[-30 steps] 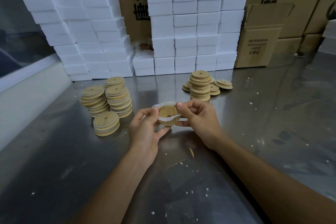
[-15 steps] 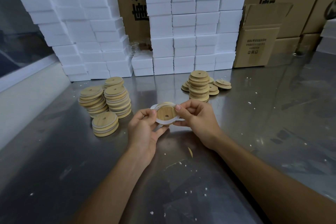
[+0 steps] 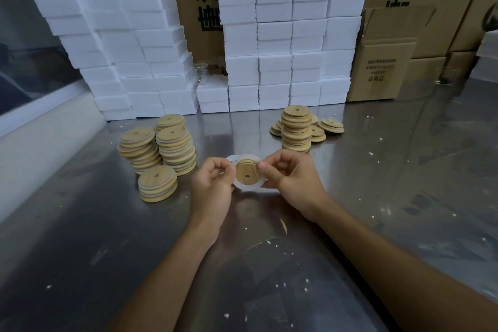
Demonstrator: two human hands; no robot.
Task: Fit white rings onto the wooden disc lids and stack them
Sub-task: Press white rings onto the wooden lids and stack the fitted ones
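1. The left hand (image 3: 213, 183) was held above the metal table (image 3: 80, 250), its fingers curled and pinching the left edge of a white ring (image 3: 244, 188)
2. The right hand (image 3: 292, 180) faced it from the other side, fingers curled, thumb and forefinger pinching the right edge of the same ring beside a wooden lid (image 3: 246, 174)
3. The lid sat between the two hands, tilted toward the camera, with a small hole showing in its face; the ring looped around it, loose at the top and bottom, and how far it was seated could not be told
4. To the left of the hands stood stacks of lids with rings (image 3: 161, 148), four piles close together, the nearest one short
5. Behind and to the right of the hands stood a pile of bare lids (image 3: 296, 127), one tall stack with a few lids lying flat around it
6. White foam blocks (image 3: 275, 35) were piled along the back of the table, with cardboard boxes (image 3: 382, 62) behind and to the right of them
7. Small white crumbs (image 3: 280, 284) lay scattered on the table near the forearms
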